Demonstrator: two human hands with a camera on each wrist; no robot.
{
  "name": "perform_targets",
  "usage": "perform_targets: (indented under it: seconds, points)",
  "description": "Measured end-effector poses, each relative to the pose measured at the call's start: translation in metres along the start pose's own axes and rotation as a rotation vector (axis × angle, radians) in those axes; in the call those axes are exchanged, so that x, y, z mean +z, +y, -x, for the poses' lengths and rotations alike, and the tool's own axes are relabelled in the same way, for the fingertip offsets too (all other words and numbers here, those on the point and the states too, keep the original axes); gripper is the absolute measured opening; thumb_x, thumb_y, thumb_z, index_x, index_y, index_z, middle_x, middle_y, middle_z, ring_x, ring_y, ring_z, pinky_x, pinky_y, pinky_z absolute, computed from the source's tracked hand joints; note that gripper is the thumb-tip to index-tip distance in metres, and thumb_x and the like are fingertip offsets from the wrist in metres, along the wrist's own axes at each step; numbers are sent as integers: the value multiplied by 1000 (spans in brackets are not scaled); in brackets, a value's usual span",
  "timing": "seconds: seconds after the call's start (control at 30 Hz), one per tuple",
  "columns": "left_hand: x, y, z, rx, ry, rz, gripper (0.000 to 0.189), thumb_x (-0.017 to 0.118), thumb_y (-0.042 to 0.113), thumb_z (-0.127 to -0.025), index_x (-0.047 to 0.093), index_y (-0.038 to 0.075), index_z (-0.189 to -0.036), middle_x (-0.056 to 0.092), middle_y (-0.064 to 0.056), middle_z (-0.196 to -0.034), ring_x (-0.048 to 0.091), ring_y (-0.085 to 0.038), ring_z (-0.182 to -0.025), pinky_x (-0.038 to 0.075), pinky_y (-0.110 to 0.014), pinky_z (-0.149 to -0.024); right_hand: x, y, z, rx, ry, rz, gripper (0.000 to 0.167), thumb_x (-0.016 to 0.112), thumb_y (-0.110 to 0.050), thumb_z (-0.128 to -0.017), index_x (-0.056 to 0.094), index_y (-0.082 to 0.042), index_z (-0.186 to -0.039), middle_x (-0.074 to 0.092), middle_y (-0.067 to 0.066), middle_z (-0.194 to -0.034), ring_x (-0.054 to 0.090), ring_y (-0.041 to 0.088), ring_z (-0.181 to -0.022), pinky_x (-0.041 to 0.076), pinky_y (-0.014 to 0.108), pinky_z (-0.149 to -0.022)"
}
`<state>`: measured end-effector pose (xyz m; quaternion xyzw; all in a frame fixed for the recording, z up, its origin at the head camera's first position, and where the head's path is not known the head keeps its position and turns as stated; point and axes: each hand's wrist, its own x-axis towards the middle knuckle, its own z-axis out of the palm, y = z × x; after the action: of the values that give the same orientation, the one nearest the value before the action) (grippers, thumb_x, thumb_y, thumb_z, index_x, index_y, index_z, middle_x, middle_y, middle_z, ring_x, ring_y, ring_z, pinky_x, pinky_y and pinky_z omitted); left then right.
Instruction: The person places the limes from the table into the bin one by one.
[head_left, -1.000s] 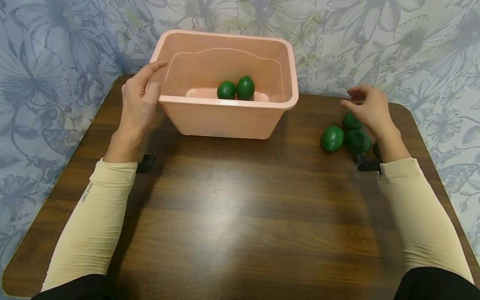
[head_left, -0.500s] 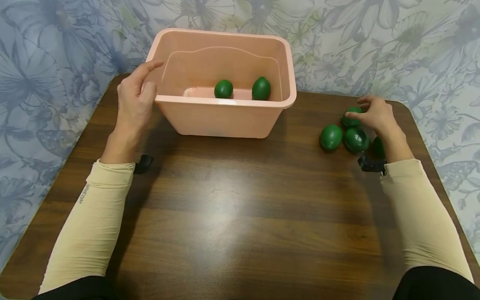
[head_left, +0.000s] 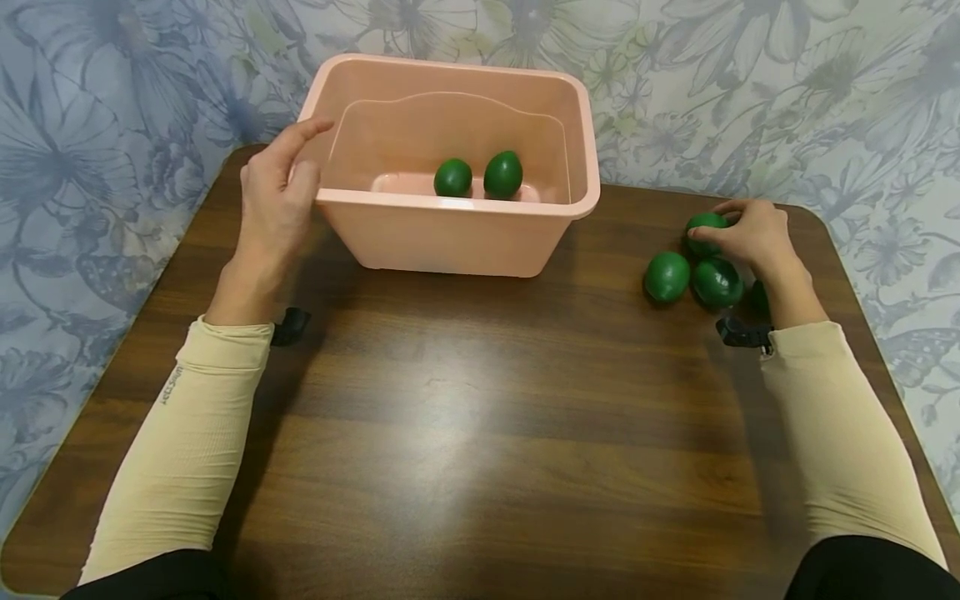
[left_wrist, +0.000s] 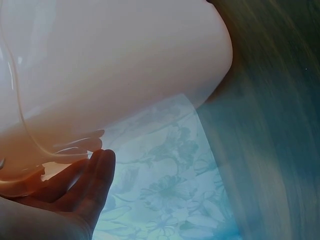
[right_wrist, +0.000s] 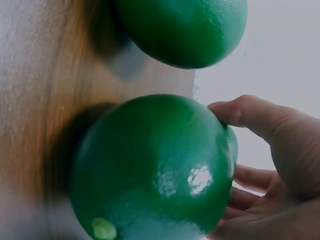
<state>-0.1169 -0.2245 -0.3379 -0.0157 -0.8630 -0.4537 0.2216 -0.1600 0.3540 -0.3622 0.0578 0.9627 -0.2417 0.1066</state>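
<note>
With thumb and fingers around its left rim, my left hand (head_left: 273, 192) holds a pink plastic bin (head_left: 450, 237). Inside the bin lie two dark green limes, one left (head_left: 453, 177) and one right (head_left: 503, 175). At the table's far right, my right hand (head_left: 757, 237) grips a lime (head_left: 703, 222), its thumb on the near side and fingers behind. In the right wrist view, a nearer lime (right_wrist: 150, 165) mostly hides the gripped one. Fingers (left_wrist: 100, 175) curl under the bin's rim in the left wrist view.
Close to the right hand sit a lime on the left (head_left: 667, 277), another in the middle (head_left: 717, 282), and a lime (head_left: 759, 297) partly hidden by the wrist. The brown wooden table (head_left: 450, 417) backs onto a floral wall (head_left: 712, 100).
My right hand has come down onto the far lime and now grips it. In the bin, the right lime rolled away from the other, then partway back. The left hand keeps its hold.
</note>
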Motion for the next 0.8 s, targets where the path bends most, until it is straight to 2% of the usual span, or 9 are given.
perform_targets:
  seconds: [0.13,0.2,0.3,0.37,0.43,0.5,0.57,0.7,0.8]
  points:
    - [1,1,0,4,-6,1,53,46,19,-92,73,30,-136,71,3,-135,53,-4,-98,44,-24,-97,-2,-6,3,4,74,-66,79,64,-50,-98,47,5,-153,50,37,-149,19,59,-148,31,70,-114]
    - [0,2,0,8,-6,-1,53,45,19,-92,73,30,-136,72,2,-132,53,-4,-97,45,-23,-97,-4,-11,6,1,130,-107,80,65,-51,-97,44,1,-154,52,34,-150,33,50,-145,40,59,-111]
    - [0,2,1,9,-3,-4,52,45,19,-93,73,31,-136,73,-1,-128,52,-6,-95,43,-21,-94,-7,-23,8,-33,225,-175,73,69,-52,-93,47,-10,-148,64,23,-139,60,23,-116,51,34,-89]
    - [-1,1,3,1,2,-1,53,44,20,-93,73,31,-136,73,-2,-128,51,-6,-95,41,-20,-91,-10,-33,9,-73,285,-217,64,72,-50,-91,50,-17,-140,70,6,-121,62,5,-92,46,24,-75]
    - [-3,0,5,-5,7,6,53,44,20,-93,73,31,-136,73,-3,-128,51,-7,-94,40,-19,-89,-12,-44,10,-118,334,-257,54,74,-47,-89,54,-21,-132,67,-10,-103,58,-5,-83,44,21,-72]
    - [-4,-1,6,-10,10,13,53,44,20,-93,73,32,-136,73,-3,-127,51,-7,-94,39,-18,-87,-14,-54,11,-158,370,-293,48,75,-43,-88,56,-23,-127,60,-22,-93,59,-8,-82,43,22,-73]
    - [-3,-1,6,-8,11,16,53,44,20,-93,73,32,-136,73,-4,-125,51,-8,-93,39,-19,-86,-16,-61,12,-187,398,-325,44,76,-40,-88,58,-22,-125,61,-25,-91,61,-7,-84,43,22,-75]
    - [-2,0,3,10,7,13,54,44,18,-93,74,29,-136,73,-3,-126,51,-7,-93,39,-19,-86,-18,-70,18,-225,442,-348,46,76,-36,-88,62,-20,-128,70,-14,-100,63,-7,-91,43,22,-77]
    - [-1,2,1,13,4,8,53,44,18,-93,74,28,-135,73,-1,-131,51,-5,-94,40,-17,-88,-20,-79,21,-246,467,-358,47,77,-35,-88,64,-20,-130,72,-13,-103,63,-7,-93,43,22,-77]
